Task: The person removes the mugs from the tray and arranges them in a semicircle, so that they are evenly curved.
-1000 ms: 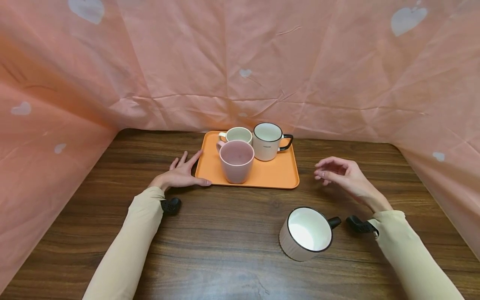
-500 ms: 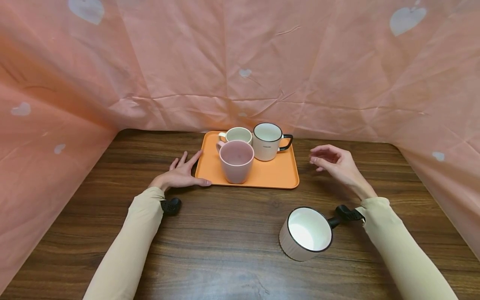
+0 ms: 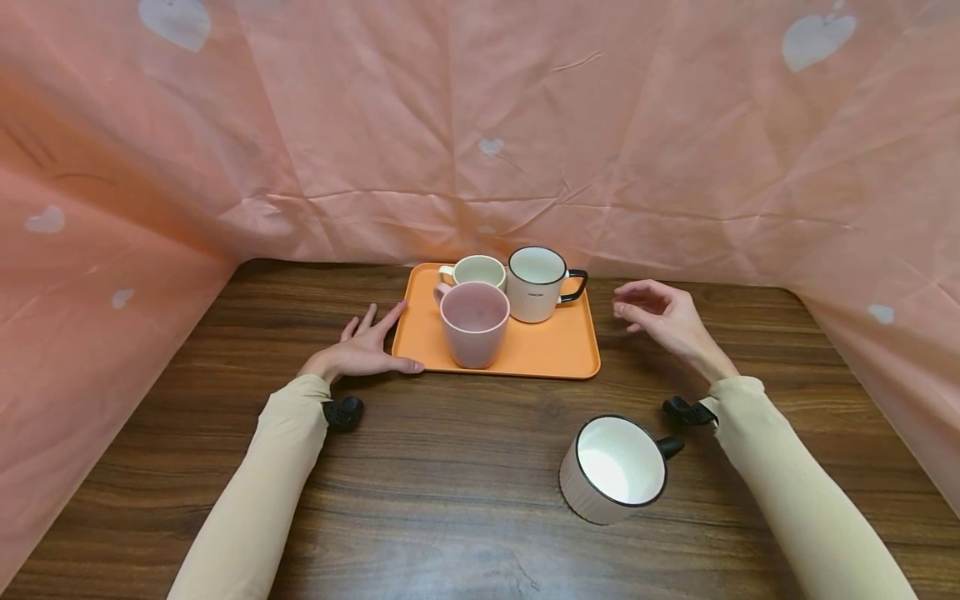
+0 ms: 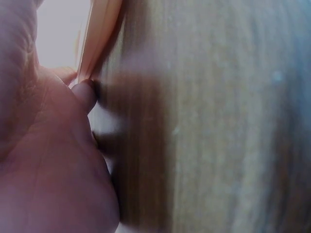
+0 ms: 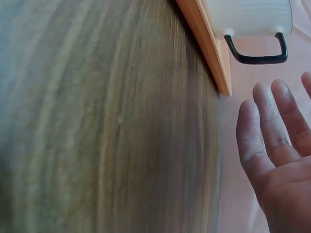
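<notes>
I am looking down at a dark wooden table (image 3: 465, 467) hung round with pink cloth. An orange tray (image 3: 555, 354) sits toward the table's far edge, about midway along it. On the tray stand three mugs: a pink mug (image 3: 474, 323) at the tray's near side, a small cream mug (image 3: 474, 271) at its far left corner, and a white mug with a black rim and handle (image 3: 537, 283) at its far side, handle pointing right. A second black-rimmed white mug (image 3: 617, 468) rests on the table nearer the near edge, right of centre, well apart from the tray.

My left hand (image 3: 365, 348) lies flat on the table, fingers spread and straight, thumb touching the tray's near left corner. My right hand (image 3: 663, 312) hovers just beside the tray's right edge, near the black handle, fingers loosely curled and apart, holding nothing.

I judge the step in hand to be a reach for the handled mug on the tray, with the left hand steadying the tray. The next move calls for closing the fingers round that handle without knocking the pink mug.
</notes>
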